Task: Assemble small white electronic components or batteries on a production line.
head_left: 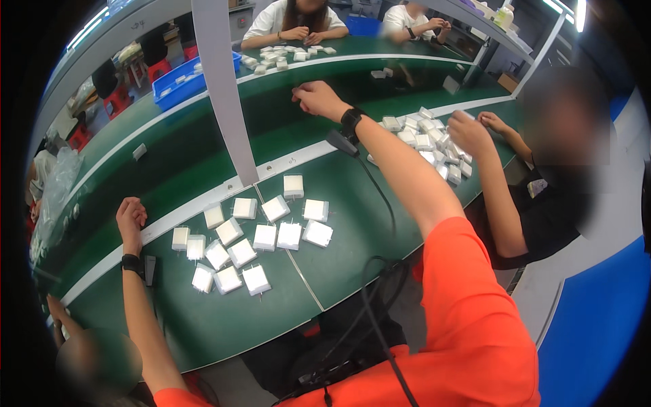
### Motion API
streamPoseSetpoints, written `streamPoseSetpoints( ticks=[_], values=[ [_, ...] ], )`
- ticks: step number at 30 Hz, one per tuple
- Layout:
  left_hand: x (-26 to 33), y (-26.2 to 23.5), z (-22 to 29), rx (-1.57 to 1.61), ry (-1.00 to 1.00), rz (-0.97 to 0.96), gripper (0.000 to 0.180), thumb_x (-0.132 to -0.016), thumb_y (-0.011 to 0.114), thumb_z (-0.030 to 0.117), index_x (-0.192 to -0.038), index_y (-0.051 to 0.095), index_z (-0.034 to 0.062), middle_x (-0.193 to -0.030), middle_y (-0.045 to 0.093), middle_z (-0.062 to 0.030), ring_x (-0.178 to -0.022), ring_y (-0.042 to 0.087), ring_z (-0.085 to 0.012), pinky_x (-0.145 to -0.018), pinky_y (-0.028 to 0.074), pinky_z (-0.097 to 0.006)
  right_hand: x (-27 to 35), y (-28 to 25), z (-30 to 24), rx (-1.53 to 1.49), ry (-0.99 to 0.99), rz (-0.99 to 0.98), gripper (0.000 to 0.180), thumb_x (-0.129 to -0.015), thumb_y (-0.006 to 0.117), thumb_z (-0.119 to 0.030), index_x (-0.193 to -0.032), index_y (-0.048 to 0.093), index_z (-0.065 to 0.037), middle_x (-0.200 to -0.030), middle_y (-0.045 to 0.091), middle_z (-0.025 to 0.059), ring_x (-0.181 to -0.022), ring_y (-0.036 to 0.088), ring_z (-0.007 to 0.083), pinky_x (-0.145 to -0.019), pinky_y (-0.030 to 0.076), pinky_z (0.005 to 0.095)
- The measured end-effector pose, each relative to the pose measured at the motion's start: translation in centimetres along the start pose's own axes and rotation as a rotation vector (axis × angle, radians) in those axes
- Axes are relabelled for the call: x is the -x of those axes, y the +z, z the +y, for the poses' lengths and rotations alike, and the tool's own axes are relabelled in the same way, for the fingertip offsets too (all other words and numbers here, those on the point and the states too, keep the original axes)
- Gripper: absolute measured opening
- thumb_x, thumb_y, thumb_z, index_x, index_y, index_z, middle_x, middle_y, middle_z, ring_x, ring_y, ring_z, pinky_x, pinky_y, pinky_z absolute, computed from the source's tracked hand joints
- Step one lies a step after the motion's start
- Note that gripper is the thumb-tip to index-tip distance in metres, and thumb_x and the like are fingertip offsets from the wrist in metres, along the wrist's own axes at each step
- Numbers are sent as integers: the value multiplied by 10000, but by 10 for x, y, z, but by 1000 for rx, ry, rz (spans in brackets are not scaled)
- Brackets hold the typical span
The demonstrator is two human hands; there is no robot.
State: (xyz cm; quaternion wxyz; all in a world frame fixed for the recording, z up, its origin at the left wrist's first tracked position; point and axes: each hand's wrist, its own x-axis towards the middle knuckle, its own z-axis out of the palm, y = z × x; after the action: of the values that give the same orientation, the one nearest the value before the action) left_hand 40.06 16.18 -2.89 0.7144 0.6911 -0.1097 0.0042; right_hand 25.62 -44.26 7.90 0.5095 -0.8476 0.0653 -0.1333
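1. fingers of the left hand [131,216], nine o'clock, and right hand [319,100], twelve, curl partway; i cannot tell whether they grip anything.
2. white blocks [264,237] lie scattered toward eight.
3. the right forearm [400,169] partly hides a second pile [425,143] at two.
4. a pale post [222,88] at eleven interrupts the green belt [180,156].

Factory assy. line, green conv. belt [183,157], many white plastic pcs. [242,253], workers [270,24] alongside
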Motion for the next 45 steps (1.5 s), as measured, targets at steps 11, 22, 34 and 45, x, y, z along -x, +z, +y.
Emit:
streamPoseSetpoints(
  ticks=[11, 22, 34, 45],
  values=[
    [4, -1, 2, -17, 19, -52, 118, -1067, 653, 210, -1056, 683, 96, -811, 623, 2, -653, 571, -69, -539, 349, -223, 176, -156, 35, 414, -167, 217, 422, -1184, 507, -388, -1174, 746, -40, -1101, 764, 73, -1048, 700, 144, -945, 570, 331],
    [-1, -19, -11, -82, 15, -89, 129, -1081, 662, 240, -1085, 675, 111, -799, 600, 29, -640, 538, -47, -533, 336, -207, 341, -157, 98, 104, -107, 597, 444, -1196, 458, -296, -1355, 748, 1, -1323, 775, 89, -978, 610, 105, -982, 507, 289],
    [-6, -17, -16, -157, 42, -68, 159, -1100, 640, 264, -1092, 685, 111, -803, 611, 26, -634, 550, -45, -517, 349, -196, 326, -89, 87, 576, -271, 435, 355, -1130, 550, -185, -1407, 691, -15, -1432, 686, 223, -1382, 600, 405, -1168, 456, 477],
    [-2, -28, -10, -192, 10, -77, 153, -1068, 665, 264, -1060, 693, 114, -799, 608, 30, -621, 540, -39, -511, 345, -191, 307, 26, 23, 189, -399, 89, 384, -1163, 500, -184, -1495, 633, -44, -1531, 630, 182, -1389, 592, 301, -1163, 468, 413]
  ],
)
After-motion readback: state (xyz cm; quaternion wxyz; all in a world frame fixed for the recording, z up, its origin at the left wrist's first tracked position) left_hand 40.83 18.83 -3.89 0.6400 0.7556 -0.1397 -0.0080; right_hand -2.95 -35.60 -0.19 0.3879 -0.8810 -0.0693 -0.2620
